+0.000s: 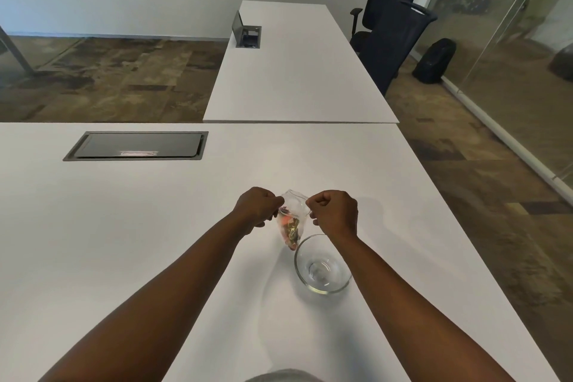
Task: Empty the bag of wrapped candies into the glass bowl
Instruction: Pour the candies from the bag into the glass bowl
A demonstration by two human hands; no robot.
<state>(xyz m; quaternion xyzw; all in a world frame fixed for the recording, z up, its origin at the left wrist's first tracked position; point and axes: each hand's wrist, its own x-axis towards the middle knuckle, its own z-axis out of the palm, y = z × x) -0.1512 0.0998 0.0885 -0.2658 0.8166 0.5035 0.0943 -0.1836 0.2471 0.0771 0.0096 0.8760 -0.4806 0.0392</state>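
Two hands over white table (155,226). Left hand (259,206) clenched, pinching left edge of one clear bag (293,217); right hand (335,214) clenched, pinching right edge. Bag hangs between hands, mouth up; wrapped candies (290,231) clustered at bottom, count unclear. One glass bowl (322,263) on table just below right hand, bag tip beside rim.

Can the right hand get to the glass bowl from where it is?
Probably yes. The right hand is just above and beyond the glass bowl, with nothing between them. But its grip is shut on the bag, shared with the left hand, so it would have to let go first.
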